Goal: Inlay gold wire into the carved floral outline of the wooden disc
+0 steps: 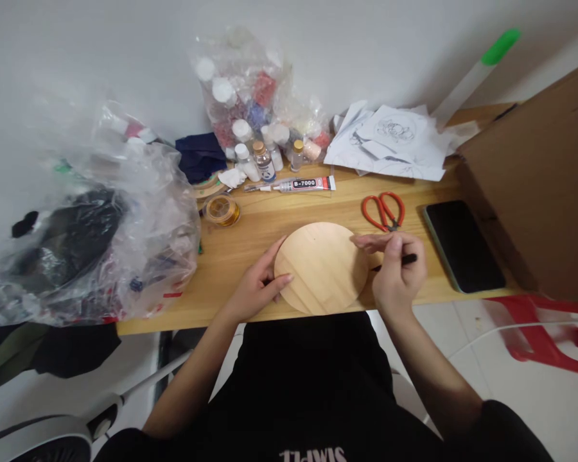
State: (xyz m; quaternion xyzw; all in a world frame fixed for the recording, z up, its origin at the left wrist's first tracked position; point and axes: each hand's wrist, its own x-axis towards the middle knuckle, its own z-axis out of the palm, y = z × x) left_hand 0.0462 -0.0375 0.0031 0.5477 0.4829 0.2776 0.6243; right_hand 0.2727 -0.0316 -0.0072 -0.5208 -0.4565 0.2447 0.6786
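Observation:
A round, pale wooden board [318,269] is held over the front edge of the desk. My left hand [260,282] grips its left rim, thumb on top and fingers around the side. At the right rim is my right hand [399,273], closed on a slim black pen-like stick [408,259]. Its forefinger reaches toward the board's upper right edge; whether it touches is hard to tell. Just beyond that hand lie red-handled pliers [384,212], their jaws partly hidden behind it.
On the wooden desk [168,314] are a B-7000 glue tube [308,184], a wire spool [222,210], several small bottles [264,160] and bagged supplies [241,83]. Papers [390,138], a phone [464,246] and a cardboard box [534,173] are rightward. A large plastic bag [149,224] fills the left.

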